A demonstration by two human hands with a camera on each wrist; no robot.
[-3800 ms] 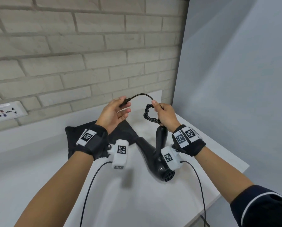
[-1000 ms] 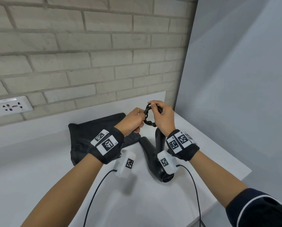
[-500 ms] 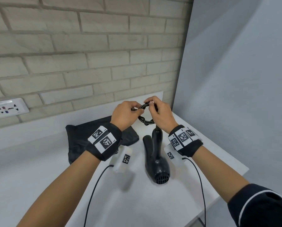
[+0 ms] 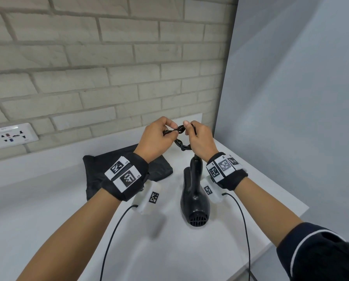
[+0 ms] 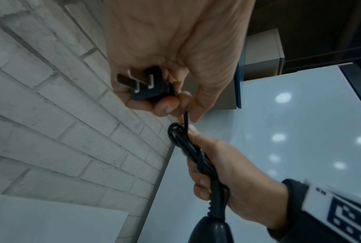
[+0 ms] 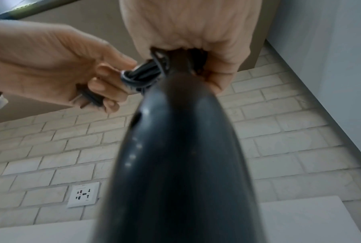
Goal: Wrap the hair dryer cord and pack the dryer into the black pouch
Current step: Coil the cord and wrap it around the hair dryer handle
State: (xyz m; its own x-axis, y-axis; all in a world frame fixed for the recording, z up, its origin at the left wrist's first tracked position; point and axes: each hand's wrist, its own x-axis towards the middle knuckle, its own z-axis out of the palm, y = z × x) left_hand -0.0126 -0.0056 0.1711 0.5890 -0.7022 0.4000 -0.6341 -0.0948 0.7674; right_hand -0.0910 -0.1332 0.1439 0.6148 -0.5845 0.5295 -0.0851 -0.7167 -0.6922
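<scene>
A black hair dryer hangs upright over the white table, handle up, its rear grille facing me. My right hand grips the coiled black cord at the top of the handle. My left hand holds the plug in its curled fingers and pinches the cord's free end where it meets the coil. The black pouch lies flat on the table behind my left wrist, partly hidden by it.
A brick wall with a white socket plate runs along the back. A grey panel closes off the right side. The white table ends in an edge at the right, near my right forearm.
The free cord has been wound into a small coil at the handle, and my left hand has come in to meet the right. The dryer has swung upright, its grille facing me.
</scene>
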